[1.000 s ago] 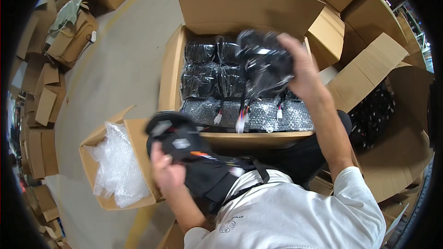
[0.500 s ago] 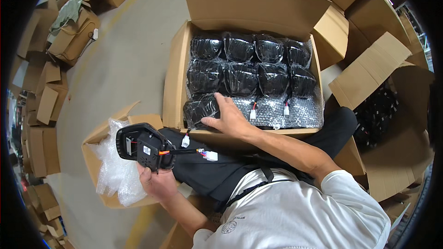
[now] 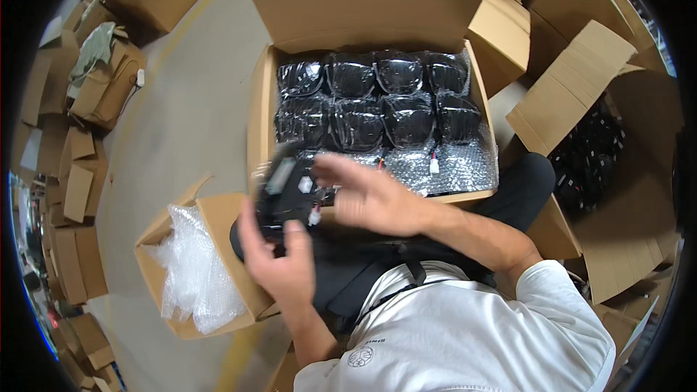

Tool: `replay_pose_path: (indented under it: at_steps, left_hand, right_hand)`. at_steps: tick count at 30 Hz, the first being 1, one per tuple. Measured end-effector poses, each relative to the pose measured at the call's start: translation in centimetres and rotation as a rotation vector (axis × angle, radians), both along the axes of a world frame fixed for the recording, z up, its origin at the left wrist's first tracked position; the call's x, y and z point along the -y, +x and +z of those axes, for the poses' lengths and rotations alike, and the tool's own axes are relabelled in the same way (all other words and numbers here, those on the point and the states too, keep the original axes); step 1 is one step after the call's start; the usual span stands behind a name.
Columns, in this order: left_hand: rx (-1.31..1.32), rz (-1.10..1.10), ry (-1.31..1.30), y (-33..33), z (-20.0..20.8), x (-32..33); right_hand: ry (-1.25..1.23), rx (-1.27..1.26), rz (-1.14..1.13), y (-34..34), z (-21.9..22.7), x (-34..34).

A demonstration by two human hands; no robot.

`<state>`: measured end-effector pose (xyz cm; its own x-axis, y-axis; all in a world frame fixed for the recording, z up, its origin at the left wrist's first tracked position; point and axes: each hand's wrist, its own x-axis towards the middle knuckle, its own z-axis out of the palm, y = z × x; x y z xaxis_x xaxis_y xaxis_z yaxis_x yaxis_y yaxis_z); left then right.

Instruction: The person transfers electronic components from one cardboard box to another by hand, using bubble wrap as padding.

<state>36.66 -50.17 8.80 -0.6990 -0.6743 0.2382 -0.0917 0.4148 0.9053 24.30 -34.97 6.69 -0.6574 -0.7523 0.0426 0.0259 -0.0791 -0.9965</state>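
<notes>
My left hand (image 3: 279, 265) grips a black plastic unit (image 3: 292, 196) from below, thumb on its near side. The unit is tilted and blurred, with a pale label and a white plug on a short wire. Beside its right edge is my right hand (image 3: 374, 196), smeared by motion, its fingers stretched toward the unit and apart; whether they touch it I cannot tell. Behind both hands an open cardboard box (image 3: 260, 112) holds rows of plastic-wrapped black units (image 3: 356, 125). Bubble wrap (image 3: 465, 167) lines its near part, where a white connector (image 3: 434, 166) shows.
A smaller carton (image 3: 250, 287) with crumpled bubble wrap (image 3: 196, 276) stands at the left. On the right, a big open carton (image 3: 624, 239) holds a heap of black parts (image 3: 592, 156). More cartons (image 3: 80, 261) line the far left.
My left hand has brought the unit up and to the right, before the box. My right hand has left the wrapped unit in the box's near left corner and moved toward the held one.
</notes>
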Motion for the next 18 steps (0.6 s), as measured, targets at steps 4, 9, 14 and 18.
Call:
replay_pose_path:
  at_steps: [4, 9, 14, 18]
  left_hand:
    - [0.017, -0.388, -0.449, -0.5, 0.1, -2.5]
    - [0.276, -0.509, -0.515, -1.9, -2.2, -2.7]
    - [0.346, -0.580, -0.579, -3.8, -6.4, -3.0]
    - [0.283, -0.625, -0.679, -6.2, -9.0, -2.8]
  right_hand:
    - [-0.062, 0.420, -0.148, 2.3, -0.1, 0.3]
    - [-0.201, 1.114, -0.402, 0.3, -7.9, -1.0]
    - [-0.152, 1.004, -0.434, -0.8, -7.5, -1.6]
    - [0.307, 0.515, -0.341, -1.4, -7.6, -5.9]
